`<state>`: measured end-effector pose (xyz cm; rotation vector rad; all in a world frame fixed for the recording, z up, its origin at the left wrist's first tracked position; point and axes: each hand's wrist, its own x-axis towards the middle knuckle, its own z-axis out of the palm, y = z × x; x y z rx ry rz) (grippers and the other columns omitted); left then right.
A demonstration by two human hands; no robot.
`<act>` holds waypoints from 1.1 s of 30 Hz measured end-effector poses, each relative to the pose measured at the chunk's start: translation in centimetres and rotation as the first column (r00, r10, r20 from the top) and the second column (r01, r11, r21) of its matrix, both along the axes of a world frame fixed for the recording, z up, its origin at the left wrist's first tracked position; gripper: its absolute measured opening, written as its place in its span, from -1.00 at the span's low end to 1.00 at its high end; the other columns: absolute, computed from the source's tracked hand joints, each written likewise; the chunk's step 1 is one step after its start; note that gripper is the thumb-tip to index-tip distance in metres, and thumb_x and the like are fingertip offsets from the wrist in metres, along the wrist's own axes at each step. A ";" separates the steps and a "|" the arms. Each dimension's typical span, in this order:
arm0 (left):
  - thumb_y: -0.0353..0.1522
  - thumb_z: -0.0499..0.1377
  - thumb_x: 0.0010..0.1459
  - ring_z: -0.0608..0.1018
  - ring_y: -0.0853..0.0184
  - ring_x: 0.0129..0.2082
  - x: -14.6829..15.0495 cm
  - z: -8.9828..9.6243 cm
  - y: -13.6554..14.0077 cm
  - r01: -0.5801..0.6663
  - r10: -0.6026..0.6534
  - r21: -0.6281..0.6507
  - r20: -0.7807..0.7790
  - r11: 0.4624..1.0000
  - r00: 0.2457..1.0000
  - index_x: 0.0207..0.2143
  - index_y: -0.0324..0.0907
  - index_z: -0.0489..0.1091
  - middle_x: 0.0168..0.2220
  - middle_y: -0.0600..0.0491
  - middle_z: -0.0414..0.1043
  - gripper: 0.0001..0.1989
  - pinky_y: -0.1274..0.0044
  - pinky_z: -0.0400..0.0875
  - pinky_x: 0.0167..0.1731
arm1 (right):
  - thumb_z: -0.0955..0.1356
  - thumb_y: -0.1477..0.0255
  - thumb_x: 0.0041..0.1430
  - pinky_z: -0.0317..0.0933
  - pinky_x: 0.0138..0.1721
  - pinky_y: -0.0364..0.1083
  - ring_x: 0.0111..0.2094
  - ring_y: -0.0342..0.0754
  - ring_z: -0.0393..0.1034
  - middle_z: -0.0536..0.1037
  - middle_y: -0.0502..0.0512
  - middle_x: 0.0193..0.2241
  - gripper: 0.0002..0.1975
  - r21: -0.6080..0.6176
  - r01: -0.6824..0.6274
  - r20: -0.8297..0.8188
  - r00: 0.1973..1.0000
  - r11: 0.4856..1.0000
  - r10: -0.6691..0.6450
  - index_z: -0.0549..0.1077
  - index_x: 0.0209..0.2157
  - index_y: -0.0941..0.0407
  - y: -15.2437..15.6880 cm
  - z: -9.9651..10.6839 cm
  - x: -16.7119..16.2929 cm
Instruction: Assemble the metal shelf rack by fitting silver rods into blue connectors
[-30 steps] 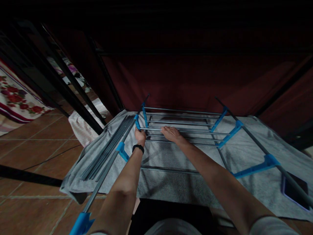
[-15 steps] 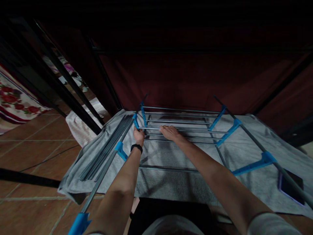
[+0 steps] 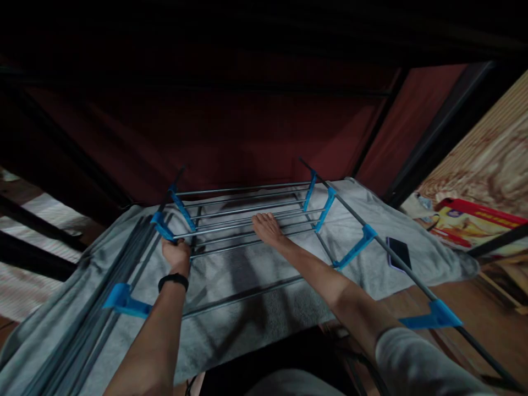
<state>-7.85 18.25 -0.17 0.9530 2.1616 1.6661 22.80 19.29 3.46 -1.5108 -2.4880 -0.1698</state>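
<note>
The one view looks from the wearer's head, forward and steeply down over the lap (image 3: 270,357). The left hand (image 3: 176,254) and right hand (image 3: 267,227) show beyond extended forearms. Close below spreads the grey blanket (image 3: 280,313): its near edge passes by the lap, its far edge lies toward the dark red panel (image 3: 264,132), its left near corner is cut off.
</note>
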 end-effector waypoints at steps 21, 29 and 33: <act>-0.52 0.13 -0.17 0.32 0.34 -0.49 -0.3 -0.3 -0.1 0.026 -0.026 -0.002 -0.073 1.000 0.997 -0.37 -0.08 0.16 -0.49 0.19 0.19 -0.71 0.41 0.35 -0.27 | 0.18 0.31 0.43 0.32 -0.04 -0.02 -0.04 0.06 0.57 0.65 0.24 -0.05 -0.62 -0.171 0.048 0.070 0.997 0.984 -0.037 0.55 -0.01 0.13 1.5 1.8 -0.6; -0.54 0.14 -0.14 0.31 0.35 -0.49 -0.5 -0.2 -0.5 0.081 -0.079 0.017 -0.091 0.997 0.993 -0.37 -0.07 0.15 -0.48 0.20 0.19 -0.71 0.41 0.36 -0.27 | 0.21 0.43 0.39 0.18 0.16 0.04 0.09 0.04 0.41 0.56 0.24 0.06 -0.70 -0.052 -0.030 -0.049 0.998 0.998 0.028 0.46 0.05 0.13 0.4 0.7 0.2; -0.53 0.15 -0.10 0.33 0.32 -0.46 -0.7 -0.6 -0.4 0.080 -0.080 0.000 -0.095 0.997 0.992 -0.35 -0.07 0.14 -0.46 0.18 0.20 -0.71 0.36 0.39 -0.22 | 0.21 0.49 0.34 0.02 0.28 0.06 0.30 0.05 0.12 0.33 0.23 0.27 -0.56 0.126 0.012 -0.288 0.957 0.992 0.025 0.32 0.22 0.09 -2.2 -1.6 3.9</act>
